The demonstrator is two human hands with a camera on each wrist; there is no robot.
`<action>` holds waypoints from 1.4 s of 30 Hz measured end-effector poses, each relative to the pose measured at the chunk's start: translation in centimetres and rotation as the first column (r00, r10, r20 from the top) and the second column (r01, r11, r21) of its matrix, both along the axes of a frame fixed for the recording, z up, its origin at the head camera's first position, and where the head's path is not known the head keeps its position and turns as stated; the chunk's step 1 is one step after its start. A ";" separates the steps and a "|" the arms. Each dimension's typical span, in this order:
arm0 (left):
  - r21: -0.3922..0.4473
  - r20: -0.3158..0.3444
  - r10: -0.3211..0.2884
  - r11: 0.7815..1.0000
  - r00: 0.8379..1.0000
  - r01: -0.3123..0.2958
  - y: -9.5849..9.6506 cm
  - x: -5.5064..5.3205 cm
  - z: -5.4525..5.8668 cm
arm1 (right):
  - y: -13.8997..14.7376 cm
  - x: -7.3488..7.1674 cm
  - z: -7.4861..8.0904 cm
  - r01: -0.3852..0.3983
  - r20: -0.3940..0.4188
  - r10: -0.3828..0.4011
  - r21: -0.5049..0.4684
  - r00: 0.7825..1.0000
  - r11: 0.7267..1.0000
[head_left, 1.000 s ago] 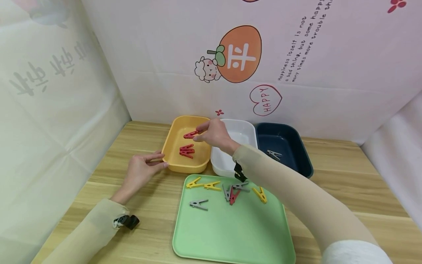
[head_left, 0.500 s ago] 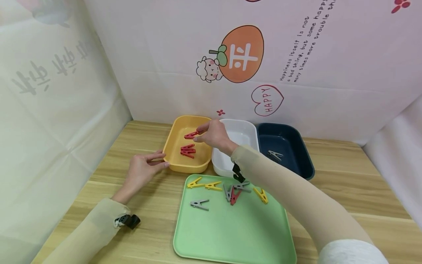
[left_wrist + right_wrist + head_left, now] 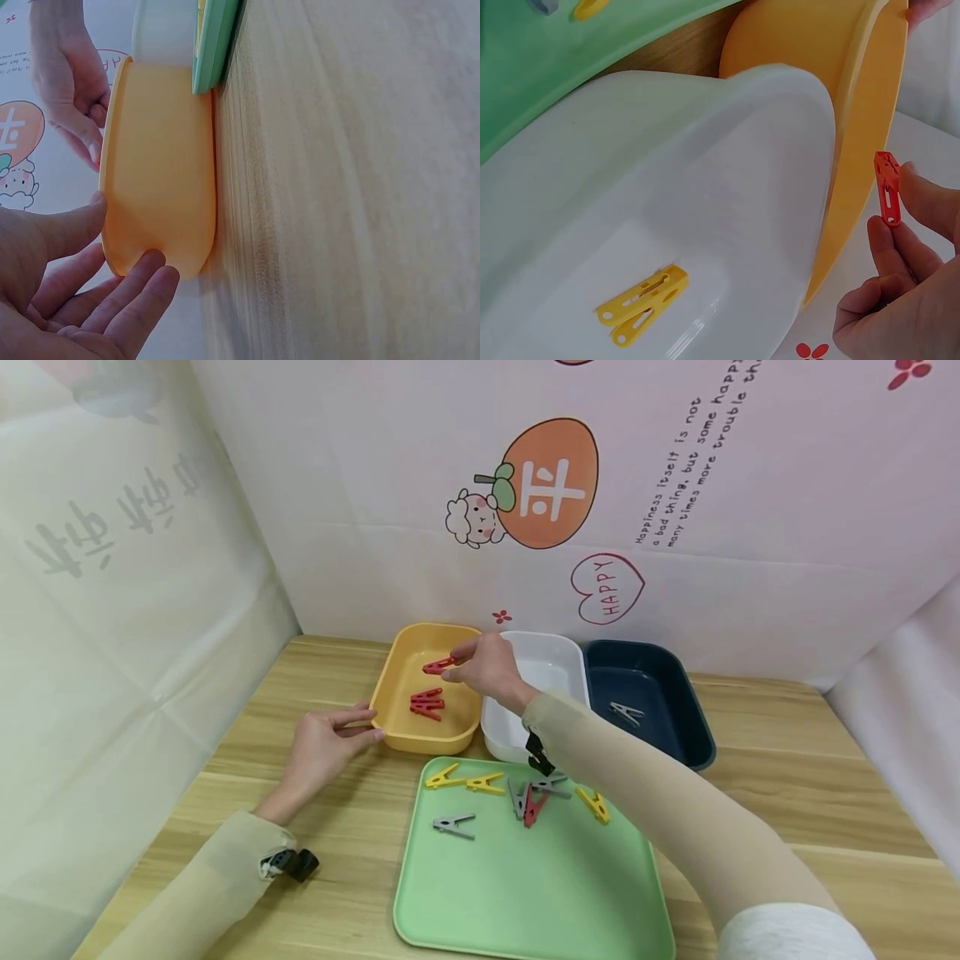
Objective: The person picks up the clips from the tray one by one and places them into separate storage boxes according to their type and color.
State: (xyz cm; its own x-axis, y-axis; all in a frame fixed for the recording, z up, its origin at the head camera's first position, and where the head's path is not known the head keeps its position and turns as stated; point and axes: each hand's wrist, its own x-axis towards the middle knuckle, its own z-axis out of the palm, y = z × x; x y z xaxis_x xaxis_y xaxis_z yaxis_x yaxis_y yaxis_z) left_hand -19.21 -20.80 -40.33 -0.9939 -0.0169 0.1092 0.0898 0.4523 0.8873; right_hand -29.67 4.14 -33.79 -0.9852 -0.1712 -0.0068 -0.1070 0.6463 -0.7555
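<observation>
Over the orange bin (image 3: 386,693), my right hand (image 3: 487,668) pinches a red clothespin (image 3: 437,667) between thumb and fingers. The right wrist view shows that clothespin (image 3: 887,187) at the fingertips, above the bin's rim. More red clothespins (image 3: 427,702) lie close together on the bin's floor. At the bin's near left corner, my left hand (image 3: 322,756) touches the outside with extended fingers. In the left wrist view its thumb rests near the rim and its fingertips (image 3: 154,259) lie against the orange outer wall.
A white bin (image 3: 502,731) adjoins the orange one, with a yellow clothespin (image 3: 643,304) inside. Right of it, a navy bin (image 3: 660,677) holds a grey clothespin (image 3: 626,713). In front, a green tray (image 3: 532,893) carries several yellow, grey and red clothespins. A printed cloth hangs behind.
The red clothespin in my right hand has shifted very slightly to the right. My left hand has stayed at the orange bin's corner.
</observation>
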 end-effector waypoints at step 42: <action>0.004 -0.019 -0.013 1.000 1.000 0.013 0.1 0.2 0.0 | 6.4 7.8 2.5 -0.208 -0.051 0.214 0.094 0.976 0.974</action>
State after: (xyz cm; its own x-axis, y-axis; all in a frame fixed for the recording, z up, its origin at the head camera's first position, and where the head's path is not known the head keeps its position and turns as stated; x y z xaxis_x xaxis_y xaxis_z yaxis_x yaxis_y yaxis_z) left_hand -19.03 -20.71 -40.37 -0.9917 -0.0049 0.1283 0.1126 0.4474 0.8872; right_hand -21.86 10.55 -31.33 -0.9260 -0.3765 0.0273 -0.2916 0.6677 -0.6850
